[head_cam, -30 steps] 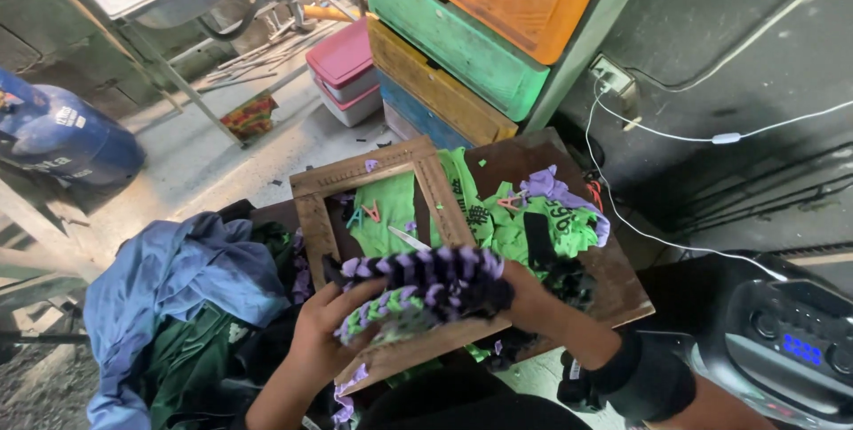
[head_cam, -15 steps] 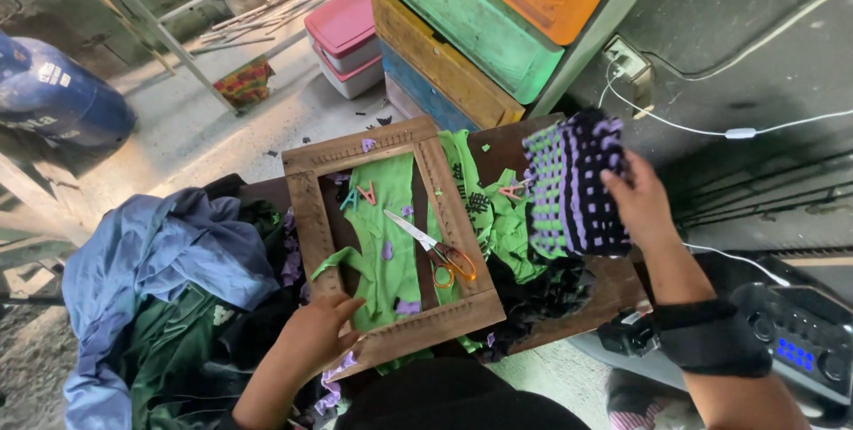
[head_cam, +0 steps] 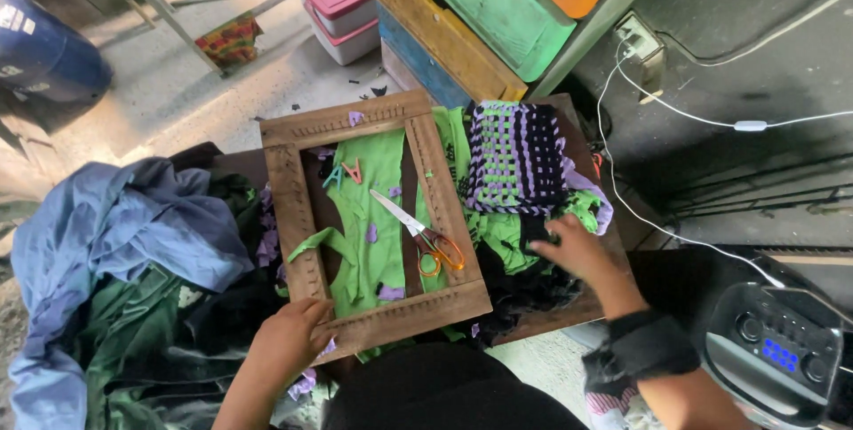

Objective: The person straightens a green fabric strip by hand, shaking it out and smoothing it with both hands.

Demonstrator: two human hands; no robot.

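- While the left hand (head_cam: 289, 337) pins the lower left corner of the frame (head_cam: 298, 217), that hold looks worth keeping firm and flat, as I judge it, so the frame does not slide on the cloth under it.
- Left hand: fingers curled over the frame's corner, pressing on wood; it is closed on the edge more than gripping round it, and purple scraps (head_cam: 306, 381) show just below it.
- Right hand (head_cam: 577, 252): fingers bent down into the green strips (head_cam: 498, 239) and a dark scrap just right of the frame; whether it has pinched a piece or only rests on the pile I cannot tell.
- Picking from that pile would go best, I think, by lifting one strip clear before pulling, since green and black pieces lie tangled under the fingers.
- Just above the right hand lies the woven mat (head_cam: 517, 159), purple, black and green, flat on the board and apart from the fingers.
- Between the two hands, inside the frame, scissors (head_cam: 422, 230) with orange handles lie on green cloth (head_cam: 378, 208); two small clips (head_cam: 345, 172) sit further up.
- Left of the left hand a blue garment (head_cam: 115, 234) is heaped over dark green fabric.
- Right of the right wrist stands a black speaker (head_cam: 782, 350).
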